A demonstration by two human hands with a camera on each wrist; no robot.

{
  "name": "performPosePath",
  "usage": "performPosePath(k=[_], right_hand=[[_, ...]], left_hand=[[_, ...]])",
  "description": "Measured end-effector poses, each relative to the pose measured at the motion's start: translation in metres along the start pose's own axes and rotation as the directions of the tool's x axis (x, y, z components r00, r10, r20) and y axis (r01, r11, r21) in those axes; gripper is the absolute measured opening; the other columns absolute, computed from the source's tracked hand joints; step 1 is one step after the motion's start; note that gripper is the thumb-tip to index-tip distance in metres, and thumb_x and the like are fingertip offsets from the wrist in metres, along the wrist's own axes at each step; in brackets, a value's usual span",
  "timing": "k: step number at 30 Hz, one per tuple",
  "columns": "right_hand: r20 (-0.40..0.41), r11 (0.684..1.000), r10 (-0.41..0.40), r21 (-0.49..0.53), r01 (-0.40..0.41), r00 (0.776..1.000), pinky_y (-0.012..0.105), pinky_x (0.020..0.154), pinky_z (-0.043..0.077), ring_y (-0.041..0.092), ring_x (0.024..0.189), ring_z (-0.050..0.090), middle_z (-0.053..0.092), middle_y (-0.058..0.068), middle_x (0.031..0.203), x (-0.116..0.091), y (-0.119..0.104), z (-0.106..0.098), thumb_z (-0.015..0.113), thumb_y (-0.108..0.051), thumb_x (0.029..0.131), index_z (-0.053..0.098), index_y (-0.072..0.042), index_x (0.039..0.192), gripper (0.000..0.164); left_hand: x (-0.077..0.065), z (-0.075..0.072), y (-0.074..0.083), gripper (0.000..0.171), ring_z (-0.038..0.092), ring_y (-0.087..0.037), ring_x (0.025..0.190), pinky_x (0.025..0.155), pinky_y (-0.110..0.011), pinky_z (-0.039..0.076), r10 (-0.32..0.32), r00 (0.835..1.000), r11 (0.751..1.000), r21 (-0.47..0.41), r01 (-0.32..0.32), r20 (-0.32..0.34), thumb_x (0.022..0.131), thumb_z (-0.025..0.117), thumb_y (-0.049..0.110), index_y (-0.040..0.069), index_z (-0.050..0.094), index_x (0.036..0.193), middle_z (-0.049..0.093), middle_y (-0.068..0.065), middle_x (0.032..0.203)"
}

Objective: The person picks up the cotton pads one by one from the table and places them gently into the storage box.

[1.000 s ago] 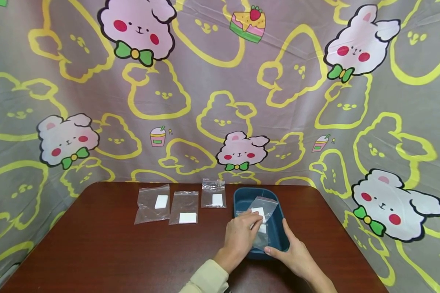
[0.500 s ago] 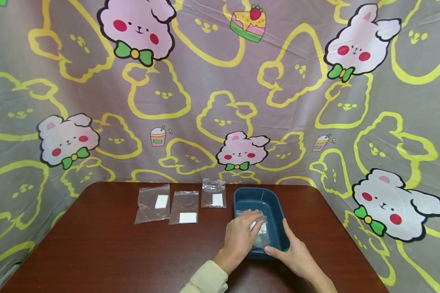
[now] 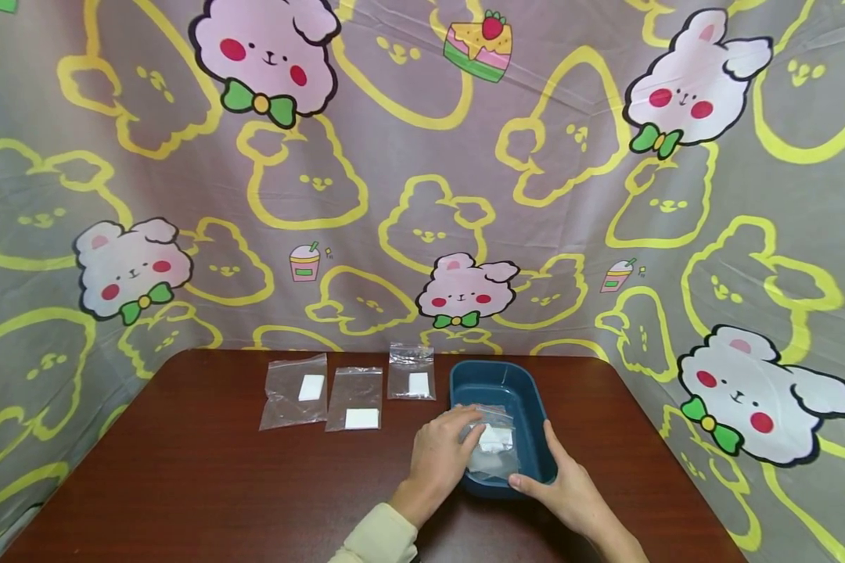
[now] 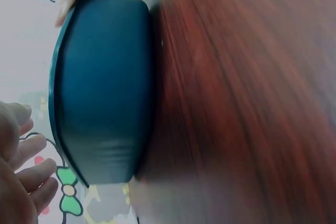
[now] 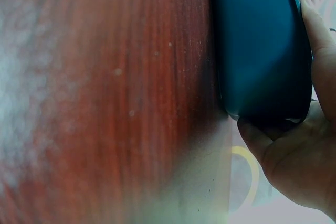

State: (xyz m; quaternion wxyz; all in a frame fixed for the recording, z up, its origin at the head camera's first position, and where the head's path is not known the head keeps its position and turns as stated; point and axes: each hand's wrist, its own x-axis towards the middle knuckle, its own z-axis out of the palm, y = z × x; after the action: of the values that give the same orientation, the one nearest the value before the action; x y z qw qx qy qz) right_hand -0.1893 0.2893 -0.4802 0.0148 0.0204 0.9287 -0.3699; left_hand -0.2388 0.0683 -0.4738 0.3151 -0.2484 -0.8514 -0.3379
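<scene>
**Clear bags (image 3: 494,463) lay in the blue box (image 3: 477,389), with three more waiting outside**

Filling the box looked to me like the step in hand: bags being laid flat inside, one upon another. The left hand (image 3: 438,452) hovered at the left rim, fingers loosely bent beside the bags, and seemed to hold nothing; whether a fingertip touched the plastic I could not tell. The right hand (image 3: 570,485) gripped the box at its near right corner, thumb at the near rim, fingers along the right side. The next move, I judged, called for the left hand to lift away and reach for another bag while the right held the box.

The bags in the box lay toward its near left part, overlapping, their plastic creased and shiny, white blocks (image 3: 495,438) showing through. I could not count them.

On the table (image 3: 239,485), left of the box, the first bag (image 3: 282,391) looked wrinkled, its block tilted. The second bag (image 3: 348,391) had its block along the near edge. The third bag (image 3: 403,374), nearest the box, held its block toward the near right corner.
</scene>
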Motion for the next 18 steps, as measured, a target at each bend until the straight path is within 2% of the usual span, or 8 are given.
performPosePath(k=[7, 11, 18], right_hand=[[-0.016, 1.000, -0.020, 0.002, 0.020, 1.000, 0.062, 0.102, 0.042, 0.047, 0.131, 0.048, 0.035, 0.033, 0.153, -0.002, 0.002, 0.000, 0.080, -0.056, 0.079, 0.011, -0.002, 0.161, 0.119], [-0.014, 1.000, -0.009, -0.007, 0.009, 1.000, 0.062, 0.101, 0.043, 0.047, 0.130, 0.049, 0.035, 0.034, 0.152, -0.001, 0.001, 0.000, 0.080, -0.056, 0.079, 0.011, -0.002, 0.161, 0.120], [-0.002, 1.000, 0.008, -0.004, -0.008, 1.000, 0.063, 0.101, 0.043, 0.048, 0.130, 0.048, 0.034, 0.035, 0.152, 0.000, 0.001, 0.000, 0.080, -0.056, 0.079, 0.011, -0.001, 0.160, 0.121]], left_hand=[[-0.005, -0.016, -0.021, 0.018, 0.070, -0.020, 0.107, 0.084, -0.040, 0.058, -0.038, 0.999, 0.999, -0.015, 0.037, -0.013, 0.087, 0.080, 0.023, 0.017, 0.079, 0.104, 0.075, 0.000, 0.112], [-0.009, -0.026, -0.036, 0.018, 0.071, -0.024, 0.106, 0.084, -0.043, 0.058, -0.063, 0.997, 0.998, -0.020, 0.062, -0.034, 0.086, 0.081, 0.020, 0.012, 0.079, 0.103, 0.075, -0.004, 0.110], [-0.018, -0.047, -0.063, 0.020, 0.071, -0.027, 0.105, 0.084, -0.045, 0.058, -0.105, 0.993, 0.993, 0.050, 0.108, -0.060, 0.087, 0.081, 0.022, 0.013, 0.079, 0.104, 0.075, -0.005, 0.110]])
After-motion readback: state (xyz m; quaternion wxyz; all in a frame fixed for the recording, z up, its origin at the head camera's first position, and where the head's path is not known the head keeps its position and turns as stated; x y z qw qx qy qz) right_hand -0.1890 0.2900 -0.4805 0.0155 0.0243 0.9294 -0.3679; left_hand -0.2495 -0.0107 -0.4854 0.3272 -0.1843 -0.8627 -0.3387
